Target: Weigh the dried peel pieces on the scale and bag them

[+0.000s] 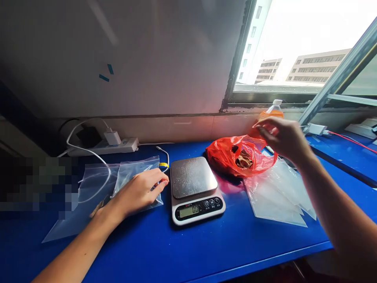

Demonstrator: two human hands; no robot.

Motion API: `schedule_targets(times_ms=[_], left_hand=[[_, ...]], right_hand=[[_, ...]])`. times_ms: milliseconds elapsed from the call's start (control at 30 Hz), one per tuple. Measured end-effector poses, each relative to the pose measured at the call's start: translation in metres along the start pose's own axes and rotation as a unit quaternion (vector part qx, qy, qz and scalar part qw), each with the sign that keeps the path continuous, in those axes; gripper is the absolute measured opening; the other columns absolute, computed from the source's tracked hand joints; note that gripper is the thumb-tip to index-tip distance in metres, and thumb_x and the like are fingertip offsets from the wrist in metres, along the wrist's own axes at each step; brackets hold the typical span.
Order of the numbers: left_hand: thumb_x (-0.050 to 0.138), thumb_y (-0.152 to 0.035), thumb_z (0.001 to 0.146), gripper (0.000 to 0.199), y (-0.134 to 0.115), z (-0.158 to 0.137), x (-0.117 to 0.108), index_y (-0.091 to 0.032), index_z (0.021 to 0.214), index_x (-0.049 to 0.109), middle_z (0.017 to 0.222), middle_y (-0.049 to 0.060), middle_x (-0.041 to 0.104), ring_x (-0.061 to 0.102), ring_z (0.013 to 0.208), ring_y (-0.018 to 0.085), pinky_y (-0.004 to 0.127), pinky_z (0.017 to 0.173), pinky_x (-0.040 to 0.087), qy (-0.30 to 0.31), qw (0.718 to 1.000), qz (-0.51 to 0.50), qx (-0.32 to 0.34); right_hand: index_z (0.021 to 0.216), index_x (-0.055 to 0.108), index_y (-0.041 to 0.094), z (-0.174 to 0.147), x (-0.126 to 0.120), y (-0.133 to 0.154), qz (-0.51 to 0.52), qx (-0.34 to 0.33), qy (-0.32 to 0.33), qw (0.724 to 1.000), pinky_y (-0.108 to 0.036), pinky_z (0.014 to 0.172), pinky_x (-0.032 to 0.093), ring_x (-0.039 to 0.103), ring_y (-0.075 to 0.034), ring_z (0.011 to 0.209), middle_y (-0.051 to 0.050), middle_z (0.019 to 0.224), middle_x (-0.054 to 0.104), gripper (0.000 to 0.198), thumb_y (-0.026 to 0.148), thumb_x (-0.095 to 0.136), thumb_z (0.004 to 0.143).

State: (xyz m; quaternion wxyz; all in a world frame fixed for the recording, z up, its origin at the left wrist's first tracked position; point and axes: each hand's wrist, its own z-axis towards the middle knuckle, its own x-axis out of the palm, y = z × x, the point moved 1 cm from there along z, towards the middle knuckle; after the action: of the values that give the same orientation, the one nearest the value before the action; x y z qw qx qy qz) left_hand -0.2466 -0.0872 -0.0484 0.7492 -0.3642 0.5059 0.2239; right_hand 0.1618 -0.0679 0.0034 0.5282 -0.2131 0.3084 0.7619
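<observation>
My left hand [145, 189] is closed, fingers curled and thumb near the index finger, over the clear zip bag [128, 173]. What it holds, if anything, is hidden. Beneath lies another clear bag [67, 224], with a brown piece [97, 208] partly behind my wrist. My right hand [279, 135] hovers above the right side of an open red plastic bag [224, 153], fingers bent, with a gap between index finger and thumb. Dry brown pieces [244, 159] show inside the red bag. Between my hands stands a kitchen scale [193, 179], its bare plate reading 0.0.
Several flat clear bags [273, 196] lie fanned out under and right of the red bag. A power strip [126, 145] with a white charger [112, 136] and cable sits along the wall. Behind my right hand stands an orange drink bottle [277, 108]. The blue table's front edge [265, 262] is near.
</observation>
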Motion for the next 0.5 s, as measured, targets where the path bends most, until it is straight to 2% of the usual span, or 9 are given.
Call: schedule_targets(times_ms=[67,133,233,300,367,433,500], left_hand=[[0.040,-0.040,0.092,0.030,0.002,0.000,0.002,-0.023,0.087,0.064,0.085,0.002,0.066,0.061,0.078,0.018,0.030,0.072,0.045,-0.005,1.000,-0.006,-0.002],[0.041,-0.041,0.092,0.030,0.002,0.000,0.002,-0.023,0.087,0.065,0.083,0.001,0.066,0.060,0.074,0.018,0.029,0.070,0.044,-0.008,1.000,-0.013,-0.014],[0.042,-0.042,0.091,0.030,0.000,0.000,0.001,-0.024,0.088,0.065,0.085,0.001,0.067,0.060,0.072,0.018,0.028,0.067,0.043,-0.013,0.999,-0.022,-0.036],[0.042,-0.043,0.091,0.031,-0.002,0.000,0.001,-0.024,0.088,0.066,0.086,0.002,0.068,0.060,0.073,0.018,0.029,0.067,0.044,-0.014,0.999,-0.022,-0.042],[0.042,-0.043,0.090,0.031,-0.002,0.000,0.001,-0.024,0.088,0.067,0.086,0.001,0.068,0.060,0.074,0.018,0.029,0.068,0.044,-0.008,0.999,-0.019,-0.042],[0.044,-0.043,0.090,0.031,-0.002,0.001,0.002,-0.024,0.089,0.068,0.086,0.001,0.069,0.060,0.075,0.018,0.028,0.067,0.043,-0.004,0.999,-0.014,-0.041],[0.044,-0.044,0.090,0.031,-0.001,0.001,0.003,-0.024,0.090,0.068,0.087,0.000,0.069,0.060,0.075,0.018,0.027,0.066,0.043,-0.003,0.999,-0.010,-0.042]], right_hand=[[0.084,0.069,0.018,0.003,0.021,-0.007,-0.001,-0.004,0.026,1.000,-0.029,0.067,0.047,0.062,-0.016,0.067,-0.005,0.077,0.069,0.015,0.026,0.057,0.084],[0.080,0.068,0.018,0.004,0.046,-0.014,0.005,-0.013,0.069,0.998,-0.029,0.067,0.048,0.063,-0.017,0.069,-0.006,0.078,0.069,0.013,0.017,0.055,0.077],[0.088,0.067,0.019,0.000,0.072,-0.020,0.006,-0.047,0.143,0.989,-0.028,0.070,0.048,0.064,-0.019,0.077,-0.005,0.087,0.070,0.030,0.008,0.052,0.064],[0.096,0.066,0.020,-0.005,0.078,-0.023,0.013,-0.052,0.173,0.984,-0.027,0.068,0.048,0.064,-0.018,0.077,-0.005,0.088,0.070,0.039,0.006,0.050,0.063],[0.102,0.064,0.020,-0.011,0.075,-0.025,0.027,-0.036,0.181,0.982,-0.027,0.064,0.048,0.064,-0.017,0.071,-0.003,0.083,0.070,0.040,0.008,0.049,0.067],[0.102,0.063,0.021,-0.015,0.068,-0.028,0.039,-0.022,0.160,0.986,-0.027,0.063,0.048,0.064,-0.017,0.069,-0.003,0.081,0.070,0.035,0.012,0.050,0.071],[0.098,0.064,0.020,-0.018,0.060,-0.031,0.060,-0.013,0.112,0.992,-0.028,0.065,0.049,0.064,-0.017,0.071,-0.004,0.082,0.070,0.028,0.016,0.052,0.073]])
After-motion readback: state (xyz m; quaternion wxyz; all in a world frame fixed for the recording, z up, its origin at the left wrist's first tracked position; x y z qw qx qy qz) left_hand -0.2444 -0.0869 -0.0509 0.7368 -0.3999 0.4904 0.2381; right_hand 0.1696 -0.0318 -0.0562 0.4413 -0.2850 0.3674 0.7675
